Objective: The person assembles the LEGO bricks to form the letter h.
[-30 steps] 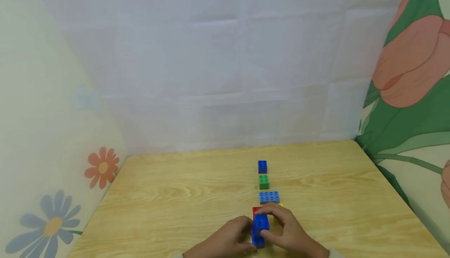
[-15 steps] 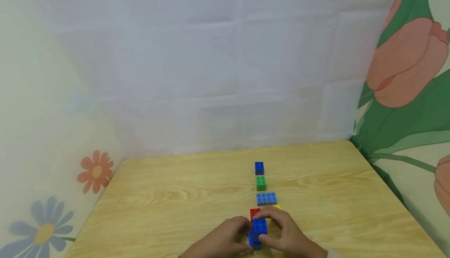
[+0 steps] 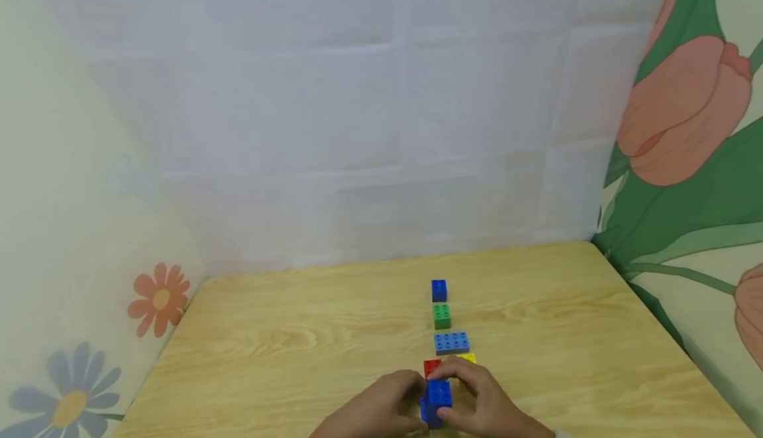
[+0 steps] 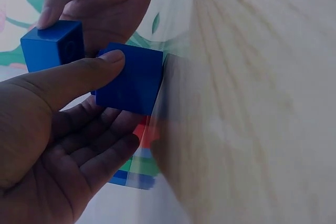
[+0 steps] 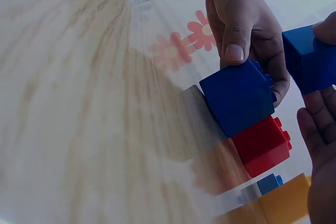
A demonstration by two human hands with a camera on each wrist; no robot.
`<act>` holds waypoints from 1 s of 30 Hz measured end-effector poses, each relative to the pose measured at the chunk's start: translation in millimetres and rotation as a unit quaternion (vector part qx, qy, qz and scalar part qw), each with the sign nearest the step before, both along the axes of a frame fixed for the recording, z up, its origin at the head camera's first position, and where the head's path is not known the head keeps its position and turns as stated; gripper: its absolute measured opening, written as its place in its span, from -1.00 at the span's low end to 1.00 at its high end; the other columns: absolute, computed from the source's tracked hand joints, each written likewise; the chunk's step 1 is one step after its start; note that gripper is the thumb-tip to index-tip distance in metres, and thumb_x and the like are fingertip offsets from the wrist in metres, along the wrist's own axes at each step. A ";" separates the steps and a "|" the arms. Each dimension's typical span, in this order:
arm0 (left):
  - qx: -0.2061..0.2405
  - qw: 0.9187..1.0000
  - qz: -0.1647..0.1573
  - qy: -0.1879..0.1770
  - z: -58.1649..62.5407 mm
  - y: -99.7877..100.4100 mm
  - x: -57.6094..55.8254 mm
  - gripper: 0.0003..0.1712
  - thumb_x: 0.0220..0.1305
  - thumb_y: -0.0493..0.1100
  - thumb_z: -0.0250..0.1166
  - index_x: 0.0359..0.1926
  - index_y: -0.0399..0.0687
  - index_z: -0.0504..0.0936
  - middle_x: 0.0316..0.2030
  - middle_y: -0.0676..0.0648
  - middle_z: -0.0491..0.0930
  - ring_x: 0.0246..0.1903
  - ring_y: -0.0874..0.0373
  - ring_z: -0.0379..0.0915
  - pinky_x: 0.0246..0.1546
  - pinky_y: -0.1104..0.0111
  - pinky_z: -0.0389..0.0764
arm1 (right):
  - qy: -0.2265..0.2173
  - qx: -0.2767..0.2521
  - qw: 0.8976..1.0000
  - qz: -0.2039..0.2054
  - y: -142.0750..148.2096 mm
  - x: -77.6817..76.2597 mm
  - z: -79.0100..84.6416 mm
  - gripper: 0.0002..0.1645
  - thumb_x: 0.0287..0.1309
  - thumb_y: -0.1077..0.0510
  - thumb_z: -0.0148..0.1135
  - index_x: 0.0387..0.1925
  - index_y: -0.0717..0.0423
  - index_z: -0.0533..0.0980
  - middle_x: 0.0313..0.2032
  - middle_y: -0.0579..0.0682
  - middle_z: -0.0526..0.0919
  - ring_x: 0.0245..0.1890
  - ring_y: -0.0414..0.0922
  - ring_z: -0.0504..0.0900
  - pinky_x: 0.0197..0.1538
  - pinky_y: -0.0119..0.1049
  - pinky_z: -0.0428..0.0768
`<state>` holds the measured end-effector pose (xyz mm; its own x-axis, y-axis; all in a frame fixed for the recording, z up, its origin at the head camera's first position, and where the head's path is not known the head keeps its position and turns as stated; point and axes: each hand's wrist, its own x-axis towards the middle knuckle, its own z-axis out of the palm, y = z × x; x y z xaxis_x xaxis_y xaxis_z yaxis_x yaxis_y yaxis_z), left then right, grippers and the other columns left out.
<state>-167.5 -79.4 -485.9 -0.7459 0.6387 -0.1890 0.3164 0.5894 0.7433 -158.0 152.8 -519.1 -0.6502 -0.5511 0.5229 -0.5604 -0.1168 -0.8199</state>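
Note:
In the head view, my left hand (image 3: 381, 403) holds a blue toy building brick (image 3: 424, 409) on the table. Its thumb presses that brick's side (image 4: 131, 85) in the left wrist view. My right hand (image 3: 491, 406) pinches a second blue brick (image 3: 440, 395) between thumb and finger. This brick is held above the lower one and hides much of it from the head camera. A gap shows between the two bricks (image 5: 312, 64) (image 5: 236, 98) in the right wrist view. Studs on the lower brick face up.
Beyond the hands a red brick (image 3: 432, 367) and a partly hidden yellow brick (image 3: 467, 358) stand on the wooden table (image 3: 286, 345). Farther back, in a line, are a light blue brick (image 3: 452, 342), a green brick (image 3: 441, 317) and a dark blue brick (image 3: 438, 290).
The right hand has brought its blue brick slightly toward the person, so it covers more of the lower brick. The left hand keeps its hold. The head view has shifted a little.

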 end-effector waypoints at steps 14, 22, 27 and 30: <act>0.017 1.000 -0.012 -0.002 -2.0 -1.9 1.1 -0.59 0.09 0.01 0.48 -0.06 0.08 0.59 -0.26 0.29 0.55 -0.23 0.42 0.48 -0.13 0.42 0.56 | 0.015 0.004 1.000 0.001 -3.6 -0.1 -5.6 -0.50 0.13 0.41 0.31 0.12 0.19 0.44 -0.01 0.12 0.57 0.01 -0.05 0.55 0.10 -0.18 0.57; 0.033 0.999 -0.005 -0.020 -4.5 -2.4 -0.4 -0.64 0.12 0.04 0.46 -0.09 0.11 0.60 -0.28 0.28 0.57 -0.28 0.40 0.50 -0.22 0.45 0.56 | 0.009 0.027 1.000 -0.007 -4.1 0.4 -5.3 -0.49 0.15 0.36 0.31 0.14 0.12 0.45 -0.01 0.03 0.58 -0.02 -0.08 0.56 0.08 -0.20 0.57; 0.034 0.999 0.000 -0.031 -2.8 -0.3 0.1 -0.67 0.14 0.05 0.45 -0.11 0.14 0.60 -0.30 0.27 0.57 -0.30 0.39 0.50 -0.26 0.44 0.56 | 0.013 0.040 0.999 -0.015 -2.7 0.3 -6.6 -0.48 0.15 0.32 0.34 0.14 0.08 0.45 -0.01 0.01 0.59 -0.01 -0.10 0.56 0.07 -0.23 0.57; 0.028 0.999 -0.003 -0.023 -2.1 -0.2 -0.4 -0.66 0.12 0.08 0.46 -0.12 0.15 0.60 -0.31 0.27 0.56 -0.32 0.39 0.49 -0.29 0.44 0.55 | 0.017 0.045 0.999 -0.016 -2.7 -0.5 -6.9 -0.49 0.15 0.29 0.35 0.14 0.07 0.45 0.00 0.01 0.59 0.00 -0.10 0.56 0.07 -0.24 0.56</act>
<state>-168.0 -79.6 -488.0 -0.7338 0.6531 -0.1872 0.2835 0.5448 0.7892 -158.5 150.1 -526.0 -0.6510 -0.5766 0.4936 -0.5899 -0.0250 -0.8071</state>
